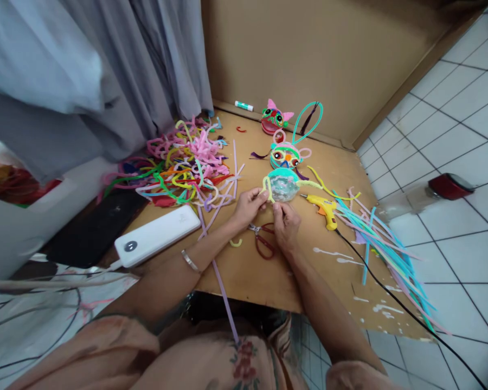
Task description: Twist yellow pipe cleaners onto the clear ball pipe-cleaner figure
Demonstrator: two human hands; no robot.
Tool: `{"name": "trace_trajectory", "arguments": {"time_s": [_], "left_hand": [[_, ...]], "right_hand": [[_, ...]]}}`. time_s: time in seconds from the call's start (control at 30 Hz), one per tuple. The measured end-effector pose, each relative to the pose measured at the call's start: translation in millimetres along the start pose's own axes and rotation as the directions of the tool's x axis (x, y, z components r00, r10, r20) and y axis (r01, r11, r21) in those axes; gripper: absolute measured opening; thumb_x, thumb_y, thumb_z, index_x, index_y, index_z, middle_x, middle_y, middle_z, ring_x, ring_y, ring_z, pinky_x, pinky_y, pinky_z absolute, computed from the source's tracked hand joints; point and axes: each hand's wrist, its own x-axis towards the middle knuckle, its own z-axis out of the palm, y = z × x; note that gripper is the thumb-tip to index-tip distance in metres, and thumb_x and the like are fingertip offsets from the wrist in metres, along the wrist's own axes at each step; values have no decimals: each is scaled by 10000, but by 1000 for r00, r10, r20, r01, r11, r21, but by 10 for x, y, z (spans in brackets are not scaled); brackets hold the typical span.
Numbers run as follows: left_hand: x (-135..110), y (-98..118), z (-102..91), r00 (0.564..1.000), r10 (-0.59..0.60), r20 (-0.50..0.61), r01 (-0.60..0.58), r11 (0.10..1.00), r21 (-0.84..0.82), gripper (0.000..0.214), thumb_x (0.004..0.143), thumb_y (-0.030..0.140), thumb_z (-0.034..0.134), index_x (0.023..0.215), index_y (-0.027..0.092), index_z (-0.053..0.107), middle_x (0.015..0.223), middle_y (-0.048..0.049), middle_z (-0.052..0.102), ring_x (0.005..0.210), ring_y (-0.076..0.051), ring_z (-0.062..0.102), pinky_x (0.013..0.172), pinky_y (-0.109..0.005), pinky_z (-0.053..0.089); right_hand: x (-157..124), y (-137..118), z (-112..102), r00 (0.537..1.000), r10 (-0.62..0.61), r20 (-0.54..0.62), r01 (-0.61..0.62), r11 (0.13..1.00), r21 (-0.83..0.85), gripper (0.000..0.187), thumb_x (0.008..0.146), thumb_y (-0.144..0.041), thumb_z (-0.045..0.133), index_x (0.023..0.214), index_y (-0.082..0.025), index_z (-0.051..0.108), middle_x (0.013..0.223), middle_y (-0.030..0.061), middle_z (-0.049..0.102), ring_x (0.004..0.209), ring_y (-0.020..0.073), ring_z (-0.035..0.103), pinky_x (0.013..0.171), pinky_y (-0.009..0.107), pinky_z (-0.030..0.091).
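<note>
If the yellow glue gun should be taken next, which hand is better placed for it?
Probably the right hand: it is nearer the glue gun, which lies on its side; the left hand is farther away. Both pinch the pale yellow strip.

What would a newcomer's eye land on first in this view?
Most likely the tangled heap of multicolored fuzzy stems, spread over the left side of the table. Next, two bright big-eyed figures toward the table's back: a pink-eared one and a teal-trimmed one nearer. Then, at center, the left grip and right grip holding a bent pale yellow stem, left of the yellow glue gun.
</note>
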Motion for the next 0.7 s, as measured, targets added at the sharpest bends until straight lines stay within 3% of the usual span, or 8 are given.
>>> {"name": "trace_trajectory", "arguments": {"time_s": [0.37,0.53,0.7], "left_hand": [[3,16,21,997,-65,-28,60,984,-166,462,767,579,608,602,166,482,527,30,462,524,-82,415,553,-221,333],[-10,40,-27,999,38,-39,-35,997,65,424,835,520,529,611,163,482,558,32,453,543,-86,395,561,-227,313],[-68,79,-20,994,112,16,-112,950,293,387,876,453,469,620,162,466,587,34,418,582,-99,387,574,-234,301]], "right_hand": [[1,-7,2,999,49,-24,-48,999,24,325,947,-359,418,806,-189,658,734,31,667,685,150,590,676,275,440],[5,-34,-20,998,59,-9,-58,997,50,321,936,-365,432,786,-187,652,735,33,660,701,152,585,684,280,435],[16,-89,-43,993,113,34,-117,979,167,256,888,-375,508,787,-187,650,736,15,667,674,141,574,673,271,445]]}}
